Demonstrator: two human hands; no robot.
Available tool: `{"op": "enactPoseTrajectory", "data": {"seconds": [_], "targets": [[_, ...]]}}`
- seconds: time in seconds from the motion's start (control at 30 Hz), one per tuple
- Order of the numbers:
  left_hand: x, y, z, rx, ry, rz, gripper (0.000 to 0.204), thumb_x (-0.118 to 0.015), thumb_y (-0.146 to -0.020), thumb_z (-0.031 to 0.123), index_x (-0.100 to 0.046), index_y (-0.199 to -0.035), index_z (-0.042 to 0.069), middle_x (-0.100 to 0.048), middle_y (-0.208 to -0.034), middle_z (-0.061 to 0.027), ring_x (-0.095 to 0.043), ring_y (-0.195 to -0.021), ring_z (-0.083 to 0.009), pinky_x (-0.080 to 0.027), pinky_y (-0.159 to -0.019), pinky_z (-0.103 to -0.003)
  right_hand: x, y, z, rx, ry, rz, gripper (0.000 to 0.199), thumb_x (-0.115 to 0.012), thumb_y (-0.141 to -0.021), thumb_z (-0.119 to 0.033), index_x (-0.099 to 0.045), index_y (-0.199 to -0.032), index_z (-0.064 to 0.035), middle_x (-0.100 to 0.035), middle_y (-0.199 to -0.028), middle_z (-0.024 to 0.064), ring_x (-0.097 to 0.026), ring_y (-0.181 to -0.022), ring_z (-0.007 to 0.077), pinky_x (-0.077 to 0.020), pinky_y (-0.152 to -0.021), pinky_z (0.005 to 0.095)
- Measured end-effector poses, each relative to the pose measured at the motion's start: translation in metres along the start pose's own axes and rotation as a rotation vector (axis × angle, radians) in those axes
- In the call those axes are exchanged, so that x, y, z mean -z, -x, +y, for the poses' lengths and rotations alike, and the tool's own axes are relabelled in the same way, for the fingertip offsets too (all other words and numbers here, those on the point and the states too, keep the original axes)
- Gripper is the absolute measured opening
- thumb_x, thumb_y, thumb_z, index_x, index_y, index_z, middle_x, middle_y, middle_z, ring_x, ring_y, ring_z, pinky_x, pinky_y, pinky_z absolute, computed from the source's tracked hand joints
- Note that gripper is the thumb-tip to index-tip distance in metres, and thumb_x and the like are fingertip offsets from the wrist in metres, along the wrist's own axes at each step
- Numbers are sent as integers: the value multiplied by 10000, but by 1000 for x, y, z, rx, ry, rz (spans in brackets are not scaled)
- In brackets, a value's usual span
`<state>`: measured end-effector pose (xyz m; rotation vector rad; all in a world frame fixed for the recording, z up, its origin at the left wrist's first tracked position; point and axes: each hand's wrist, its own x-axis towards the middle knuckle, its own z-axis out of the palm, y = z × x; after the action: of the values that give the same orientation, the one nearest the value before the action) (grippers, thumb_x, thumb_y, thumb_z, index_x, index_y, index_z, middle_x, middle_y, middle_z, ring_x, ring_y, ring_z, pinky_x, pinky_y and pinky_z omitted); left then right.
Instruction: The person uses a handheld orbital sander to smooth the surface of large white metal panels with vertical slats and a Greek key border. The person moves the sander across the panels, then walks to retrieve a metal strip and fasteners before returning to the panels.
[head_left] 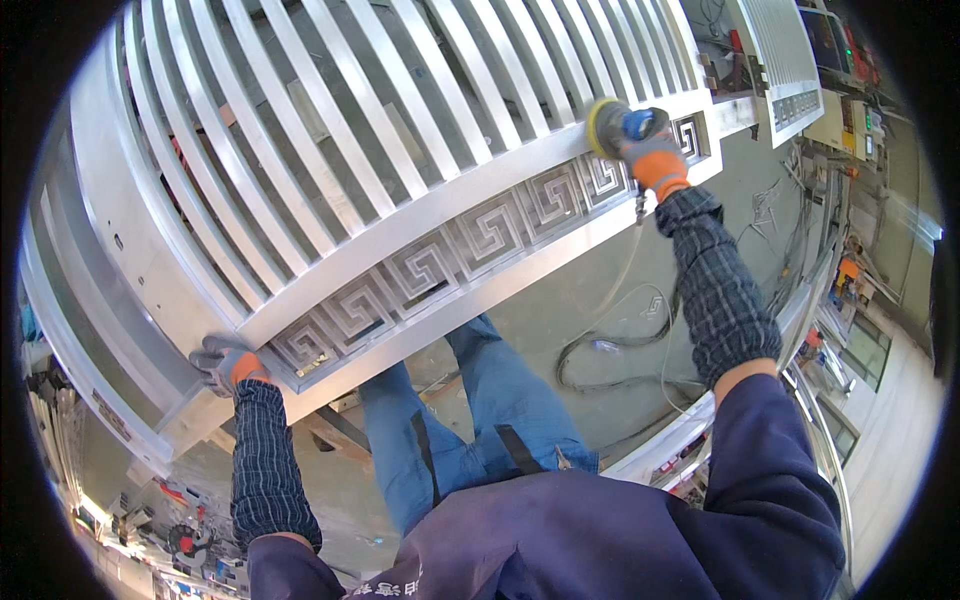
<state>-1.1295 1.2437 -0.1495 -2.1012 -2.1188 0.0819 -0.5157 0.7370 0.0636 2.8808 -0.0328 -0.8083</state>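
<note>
A large silver metal gate panel (400,235) lies in front of me, with parallel bars and a band of square spiral key patterns (490,230) along its near side. My right hand (652,150), in a grey and orange glove, grips a small round sander (610,128) with a yellow disc and blue body. The sander's disc is against the rail between the bars and the pattern band, near the right end. My left hand (228,364), gloved alike, rests with fingers out on the panel's near left corner.
A thin air hose (628,265) hangs below the sander toward the floor, where a dark hose (570,365) lies looped. Another barred panel (785,60) stands at the far right. Metal railings (815,420) run along the right. Tools and a red-centred disc (185,543) lie at lower left.
</note>
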Motion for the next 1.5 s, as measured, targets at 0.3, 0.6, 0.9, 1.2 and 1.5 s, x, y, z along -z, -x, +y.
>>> {"op": "enactPoseTrajectory", "data": {"seconds": [0.3, 0.6, 0.9, 1.2, 1.5], "targets": [[25, 8, 14, 56, -13, 27, 649, -494, -1015, 491, -557, -1447, 11, -623, -1373, -272, -591, -1280, -467, -434, -1119, -538, -71, 171, -192, 635, 153, -141, 748, -818, -739, -435, -620, -1356, -60, -674, -1229, 247, -706, -1096, 404, -578, -905, 496], [3, 10, -7, -128, -250, 70, 600, -487, -1016, 430, -570, -1361, -54, -590, -1325, -377, -661, -1131, -493, -555, -915, -581, -50, 120, -102, 187, 87, 127, 864, -826, -793, -529, -480, -1445, -80, -729, -1172, 235, -728, -1061, 400, -562, -916, 475], [74, 15, 33, 64, 216, -68, 735, -536, -1013, 460, -362, -1594, 45, -416, -1594, -233, -361, -1491, -422, -254, -1246, -536, -123, 259, -265, 935, 319, -25, 468, -798, -766, -443, -764, -1073, -92, -722, -1103, 158, -736, -941, 352, -604, -816, 456], [240, 193, 173, -404, 1152, -892, 502, -701, -1009, 362, -633, -1404, 60, -751, -1152, -193, -733, -1077, -312, -568, -914, -413, -125, 242, -221, 896, 128, 105, 769, -814, -810, -429, -505, -1435, -105, -687, -1143, 224, -731, -985, 379, -600, -788, 475], [225, 201, 181, -396, 1155, -779, 436, -673, -1016, 413, -642, -1310, 92, -746, -1110, -230, -739, -1034, -404, -596, -856, -443, -117, 239, -208, 1026, -206, -142, 771, -809, -837, -376, -478, -1452, -49, -693, -1223, 216, -685, -1132, 398, -577, -935, 468]]}}
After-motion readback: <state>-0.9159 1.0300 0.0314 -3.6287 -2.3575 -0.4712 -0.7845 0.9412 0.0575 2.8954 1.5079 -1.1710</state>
